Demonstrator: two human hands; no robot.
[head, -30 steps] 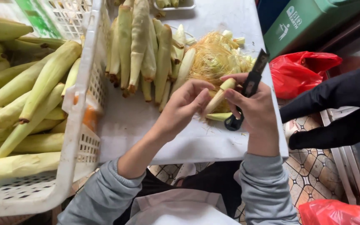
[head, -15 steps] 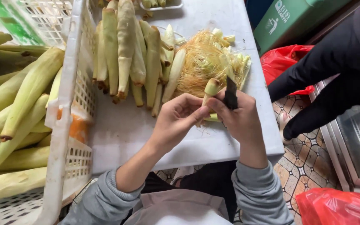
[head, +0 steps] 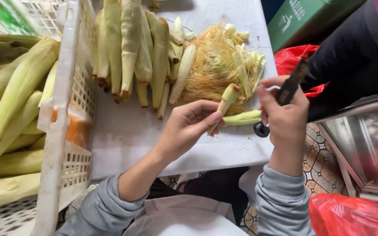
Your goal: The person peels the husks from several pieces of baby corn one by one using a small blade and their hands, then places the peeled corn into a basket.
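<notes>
A small corn ear (head: 226, 101), pale and partly husked, is held tilted above the near edge of the white desk (head: 127, 131), pinched between the thumb and fingertips of the left hand (head: 188, 126), which is closed around its lower end. A dark-handled knife (head: 285, 94) is gripped in the right hand (head: 285, 118), fingers curled tight about the handle, just beside the ear. A strip of green husk (head: 242, 118) is seen lying on the desk between the two hands. Behind it, a heap of golden silk and husks (head: 219, 65) is piled, and a row of peeled ears (head: 132, 48) is laid out to its left. A white crate (head: 62, 109) filled with unhusked corn (head: 18, 87) is set at the left edge. Red bags (head: 294, 59) and another person's dark sleeve (head: 346, 61) are visible at right.
</notes>
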